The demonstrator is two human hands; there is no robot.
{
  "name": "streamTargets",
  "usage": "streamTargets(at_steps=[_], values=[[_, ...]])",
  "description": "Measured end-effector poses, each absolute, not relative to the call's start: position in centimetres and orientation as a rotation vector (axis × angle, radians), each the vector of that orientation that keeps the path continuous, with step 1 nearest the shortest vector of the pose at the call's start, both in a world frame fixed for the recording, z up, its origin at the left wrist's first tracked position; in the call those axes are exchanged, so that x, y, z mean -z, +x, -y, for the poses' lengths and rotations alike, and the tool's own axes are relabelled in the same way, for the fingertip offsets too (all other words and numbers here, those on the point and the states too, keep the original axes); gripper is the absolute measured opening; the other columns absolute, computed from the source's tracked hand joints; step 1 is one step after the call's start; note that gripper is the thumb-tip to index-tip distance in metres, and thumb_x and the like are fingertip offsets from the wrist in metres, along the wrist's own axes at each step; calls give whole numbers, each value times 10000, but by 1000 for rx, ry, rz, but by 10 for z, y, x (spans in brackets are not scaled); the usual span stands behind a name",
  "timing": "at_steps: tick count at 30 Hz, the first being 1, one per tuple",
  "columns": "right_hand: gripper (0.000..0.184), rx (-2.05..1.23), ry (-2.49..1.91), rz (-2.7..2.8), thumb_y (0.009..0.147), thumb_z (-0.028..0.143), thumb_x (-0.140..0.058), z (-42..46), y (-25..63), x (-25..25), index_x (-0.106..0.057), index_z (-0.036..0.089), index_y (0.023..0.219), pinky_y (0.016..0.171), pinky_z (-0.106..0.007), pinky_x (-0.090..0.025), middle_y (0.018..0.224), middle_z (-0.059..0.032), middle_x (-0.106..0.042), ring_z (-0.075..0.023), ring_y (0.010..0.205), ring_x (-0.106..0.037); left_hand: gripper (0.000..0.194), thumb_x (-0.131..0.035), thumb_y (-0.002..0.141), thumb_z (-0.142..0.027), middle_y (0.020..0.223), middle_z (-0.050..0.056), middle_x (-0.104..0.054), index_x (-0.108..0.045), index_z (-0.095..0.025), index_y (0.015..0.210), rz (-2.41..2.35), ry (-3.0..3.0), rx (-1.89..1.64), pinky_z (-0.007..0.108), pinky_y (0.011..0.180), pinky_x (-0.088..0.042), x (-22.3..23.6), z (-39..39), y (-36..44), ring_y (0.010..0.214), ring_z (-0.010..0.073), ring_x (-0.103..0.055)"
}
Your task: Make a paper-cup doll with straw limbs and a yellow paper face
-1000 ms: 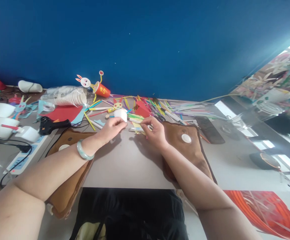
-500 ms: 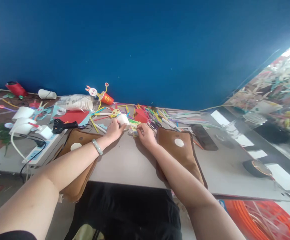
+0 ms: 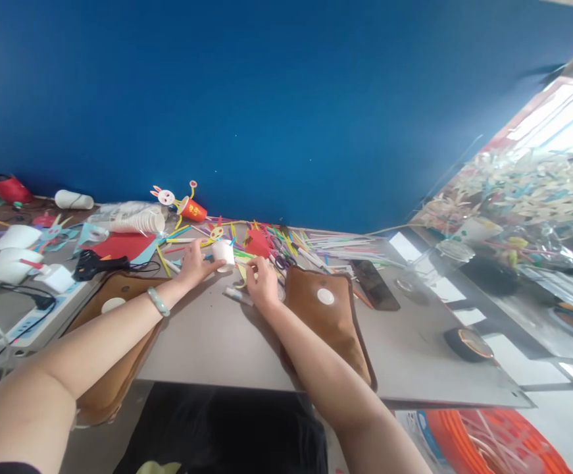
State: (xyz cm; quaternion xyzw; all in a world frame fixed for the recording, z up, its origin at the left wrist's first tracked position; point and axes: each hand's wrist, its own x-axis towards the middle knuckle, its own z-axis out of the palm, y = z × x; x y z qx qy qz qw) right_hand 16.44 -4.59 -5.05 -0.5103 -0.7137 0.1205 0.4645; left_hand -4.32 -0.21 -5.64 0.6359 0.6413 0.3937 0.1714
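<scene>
A small white paper cup (image 3: 224,255) stands upright on the table, with a blue and a yellow strip showing behind its rim. My left hand (image 3: 195,266), wearing a pale green bangle (image 3: 158,301), is beside the cup. Its thumb lies at the cup's lower front, while the other fingers are apart from the wall. To the right of the cup, the fingers of my right hand (image 3: 262,280) are bent together near a pale yellow piece (image 3: 242,273); what they pinch is too small to make out. A whitish stick-like item (image 3: 238,296) lies just below.
Coloured strips (image 3: 335,243), scissors (image 3: 285,262) and red paper (image 3: 258,243) crowd the back. A rabbit figure on a red cup (image 3: 192,209) leans by the wall. Left are a glue gun (image 3: 99,264) and power strip (image 3: 44,313); right, a brown pouch (image 3: 323,319) and phone (image 3: 375,285).
The view has shifted to the right. My left hand has loosened from the white cup, which now stands upright instead of tilted. The whitish stick-like item now shows beside my right hand.
</scene>
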Motion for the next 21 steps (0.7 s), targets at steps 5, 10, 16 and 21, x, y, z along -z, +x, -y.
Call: streamTargets(at_steps=[5,10,16,21], values=[[99,-263,-1190,1710,911,211,-468,55,157,53,-555,224,866,885,-388,-416,818,-35,-675,-199,773,-612,700,-763,702,-530,1351,139,-489,-545,-261,1311,-1751,1894,-1000,547,1094,-366,58,6,-43,1350,379,-440],[116,-294,-1200,1675,930,207,-469,59,154,57,-581,223,903,914,-402,-393,854,-33,-694,-196,782,-622,660,-760,675,-561,1310,141,-525,-573,-228,1214,-1687,1982,-1098,524,1092,-403,62,11,-49,1311,365,-488],[122,-284,-1252,1721,940,223,-467,60,155,62,-583,218,900,932,-405,-381,890,-54,-700,-208,836,-625,455,-613,822,-566,1257,158,-550,-579,-215,1109,-1536,1998,-1238,482,1072,-438,60,19,-52,1319,329,-474],[131,-187,-1205,1810,934,220,-454,63,160,59,-573,209,882,938,-403,-366,909,-66,-692,-212,895,-623,294,-570,850,-468,1210,157,-573,-585,-197,963,-1481,1951,-1298,489,1064,-433,50,18,-42,1281,317,-507]])
